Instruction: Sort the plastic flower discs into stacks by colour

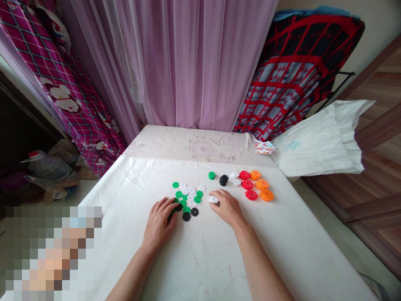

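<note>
A loose pile of flat, notched plastic discs lies on the white-covered table, with white discs (191, 193), green discs (186, 208) and black discs (186, 216) mixed and overlapping. My left hand (160, 221) rests at the pile's left edge, its fingers stretched over green and black discs and its thumb apart; part of these discs is hidden beneath it. To the right of the pile, my right hand (228, 208) is closed on a small stack of white discs (214, 199), held between thumb and fingers just above or on the cloth.
Beyond my right hand stand a green stack (211, 175), a black stack (223, 180), white stacks (234, 175), red stacks (247, 184) and orange stacks (262, 184). A white bag (319, 140) sits at the table's right edge. Purple curtains (206, 62) hang behind the table.
</note>
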Demonstrator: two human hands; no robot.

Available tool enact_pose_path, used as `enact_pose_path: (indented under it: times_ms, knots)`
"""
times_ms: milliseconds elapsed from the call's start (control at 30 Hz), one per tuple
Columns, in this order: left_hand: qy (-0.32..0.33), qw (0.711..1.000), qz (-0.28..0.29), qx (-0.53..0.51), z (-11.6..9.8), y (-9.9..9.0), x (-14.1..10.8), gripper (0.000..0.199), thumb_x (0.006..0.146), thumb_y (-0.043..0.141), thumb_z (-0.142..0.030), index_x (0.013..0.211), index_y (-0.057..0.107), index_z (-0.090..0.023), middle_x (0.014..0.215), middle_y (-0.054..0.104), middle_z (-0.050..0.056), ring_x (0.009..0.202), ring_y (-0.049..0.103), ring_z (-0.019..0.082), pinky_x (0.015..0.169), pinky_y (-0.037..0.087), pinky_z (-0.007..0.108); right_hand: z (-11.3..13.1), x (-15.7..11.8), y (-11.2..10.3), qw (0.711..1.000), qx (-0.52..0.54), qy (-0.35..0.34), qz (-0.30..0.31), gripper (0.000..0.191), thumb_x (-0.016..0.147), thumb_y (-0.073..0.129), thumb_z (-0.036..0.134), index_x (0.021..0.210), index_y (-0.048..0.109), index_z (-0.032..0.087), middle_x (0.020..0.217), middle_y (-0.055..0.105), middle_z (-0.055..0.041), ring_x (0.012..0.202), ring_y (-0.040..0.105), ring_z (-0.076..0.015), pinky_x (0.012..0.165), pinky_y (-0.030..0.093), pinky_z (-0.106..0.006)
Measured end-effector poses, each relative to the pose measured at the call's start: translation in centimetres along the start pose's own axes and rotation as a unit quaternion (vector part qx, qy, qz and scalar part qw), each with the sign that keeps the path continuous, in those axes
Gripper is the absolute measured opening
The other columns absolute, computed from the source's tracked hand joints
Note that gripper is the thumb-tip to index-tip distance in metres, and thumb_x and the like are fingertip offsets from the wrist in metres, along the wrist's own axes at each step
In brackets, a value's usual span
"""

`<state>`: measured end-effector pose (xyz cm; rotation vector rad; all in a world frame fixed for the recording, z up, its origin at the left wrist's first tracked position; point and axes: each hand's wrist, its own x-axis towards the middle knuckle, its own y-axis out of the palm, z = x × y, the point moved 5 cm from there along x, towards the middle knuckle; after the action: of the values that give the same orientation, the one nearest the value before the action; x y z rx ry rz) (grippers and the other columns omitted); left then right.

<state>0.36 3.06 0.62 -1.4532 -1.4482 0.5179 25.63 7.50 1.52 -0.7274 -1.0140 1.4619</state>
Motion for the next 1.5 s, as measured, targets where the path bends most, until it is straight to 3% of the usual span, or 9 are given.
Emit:
enact_pose_path:
  times_ms: [433, 667, 833, 967, 1100, 1333, 1500]
  knots:
    - [-0.001, 1.0, 0.0, 0.0, 0.1, 0.1, 0.0, 0.032, 0.092, 0.046, -0.029, 0.116, 0.068, -0.029, 0.13, 0.067, 0.004, 0.128, 0.054, 0.027, 0.108, 0.042, 0.053, 0.0, 0.9, -0.3, 0.999, 0.001, 0.029, 0.043, 0.017, 0.078, 0.063, 0.021, 0.095, 0.064, 0.024, 0.104, 0.066, -0.0024, 0.101, 0.059, -0.0186, 0.083, 0.041, -0.028]
    - [0.0, 1.0, 0.004, -0.004, 0.3, 0.1, 0.0, 0.032, 0.092, 0.046, -0.028, 0.116, 0.068, -0.029, 0.131, 0.066, 0.003, 0.128, 0.054, 0.028, 0.108, 0.042, 0.054, 0.1, 0.6, -1.0, 0.999, 0.012, 0.02, 0.038, 0.029, 0.077, 0.065, 0.025, 0.106, 0.064, 0.024, 0.111, 0.067, -0.0031, 0.106, 0.061, -0.0197, 0.085, 0.043, -0.029]
    - [-0.005, 1.0, 0.0, -0.013, 0.2, 0.0, 0.0, 0.032, 0.091, 0.048, -0.027, 0.115, 0.069, -0.029, 0.13, 0.067, 0.004, 0.127, 0.054, 0.028, 0.108, 0.042, 0.054, 1.1, 2.2, -2.5, 1.0, -0.017, -0.011, 0.019, 0.023, 0.087, 0.056, 0.026, 0.106, 0.069, 0.026, 0.113, 0.069, -0.0036, 0.103, 0.061, -0.0188, 0.085, 0.044, -0.03]
    - [-0.008, 1.0, 0.001, -0.015, 0.2, 0.0, 0.1, 0.032, 0.092, 0.047, -0.027, 0.114, 0.069, -0.029, 0.13, 0.067, 0.003, 0.128, 0.054, 0.027, 0.108, 0.042, 0.053, 3.0, 5.0, -2.0, 0.991, -0.071, -0.083, 0.07, 0.032, 0.083, 0.057, 0.014, 0.11, 0.07, 0.026, 0.116, 0.071, -0.0032, 0.107, 0.06, -0.0194, 0.091, 0.044, -0.03]
    - [-0.005, 1.0, 0.002, -0.016, 0.2, 0.1, 0.0, 0.031, 0.092, 0.047, -0.027, 0.114, 0.069, -0.029, 0.13, 0.067, 0.003, 0.127, 0.054, 0.027, 0.107, 0.042, 0.053, 4.3, 6.8, -0.7, 0.974, -0.135, -0.117, 0.139, 0.034, 0.08, 0.059, 0.011, 0.108, 0.071, 0.027, 0.115, 0.071, -0.0036, 0.104, 0.062, -0.0188, 0.087, 0.044, -0.029]
    - [-0.002, 1.0, -0.002, -0.019, 0.1, 0.1, 0.1, 0.03, 0.092, 0.047, -0.025, 0.114, 0.068, -0.028, 0.129, 0.067, 0.004, 0.127, 0.055, 0.026, 0.108, 0.041, 0.054, 4.3, 7.2, -0.4, 0.971, -0.161, -0.101, 0.147, 0.024, 0.077, 0.065, 0.018, 0.099, 0.073, 0.024, 0.106, 0.072, -0.0064, 0.096, 0.065, -0.0196, 0.08, 0.043, -0.027]
    - [-0.004, 1.0, 0.003, -0.019, 0.0, 0.0, 0.2, 0.031, 0.092, 0.047, -0.025, 0.113, 0.069, -0.028, 0.129, 0.067, 0.004, 0.126, 0.055, 0.027, 0.108, 0.041, 0.055, 2.4, 6.4, -2.9, 0.985, -0.122, -0.053, 0.11, 0.027, 0.079, 0.063, 0.024, 0.105, 0.072, 0.023, 0.106, 0.071, -0.0053, 0.091, 0.065, -0.0183, 0.077, 0.043, -0.026]
